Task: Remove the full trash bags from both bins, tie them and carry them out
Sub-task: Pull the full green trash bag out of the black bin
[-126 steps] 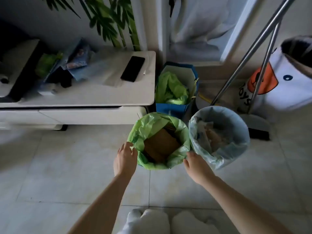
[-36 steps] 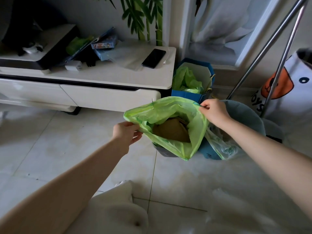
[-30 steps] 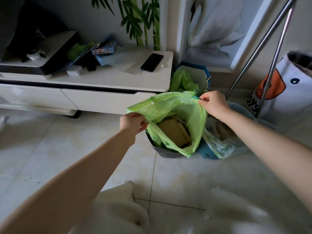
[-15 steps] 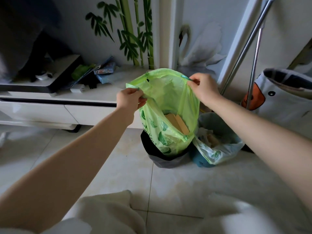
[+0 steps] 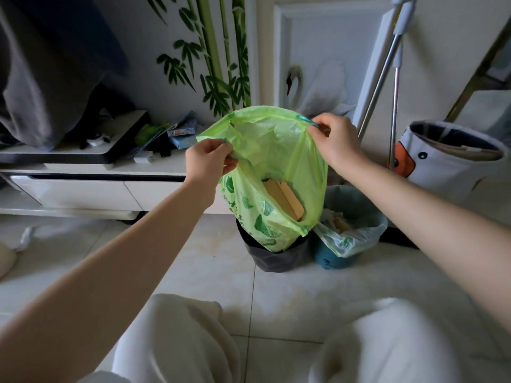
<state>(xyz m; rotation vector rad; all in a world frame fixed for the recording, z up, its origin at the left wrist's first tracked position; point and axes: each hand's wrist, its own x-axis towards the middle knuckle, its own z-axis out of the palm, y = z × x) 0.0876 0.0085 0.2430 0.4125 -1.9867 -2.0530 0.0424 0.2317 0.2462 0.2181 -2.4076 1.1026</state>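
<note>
A green trash bag [image 5: 272, 150] with brown cardboard inside hangs stretched open between my hands, its bottom still inside the dark grey bin [image 5: 273, 258]. My left hand [image 5: 206, 158] pinches the bag's left rim. My right hand [image 5: 336, 140] grips the right rim, slightly higher. To the right stands a teal bin [image 5: 330, 259] lined with a pale bluish bag [image 5: 356, 239] that holds crumpled paper and scraps.
A low white cabinet [image 5: 83, 189] with clutter on top runs along the wall at left. Two metal poles [image 5: 387, 81] lean against the wall behind the bins. A white fabric basket with a duck face [image 5: 448, 161] stands at right. My pale-trousered knees [image 5: 193, 341] fill the foreground.
Both hands moved from the bin's rim to the bag's edges and pulled the green bag upward, so most of it now stands above the dark bin. The view has tilted up.
</note>
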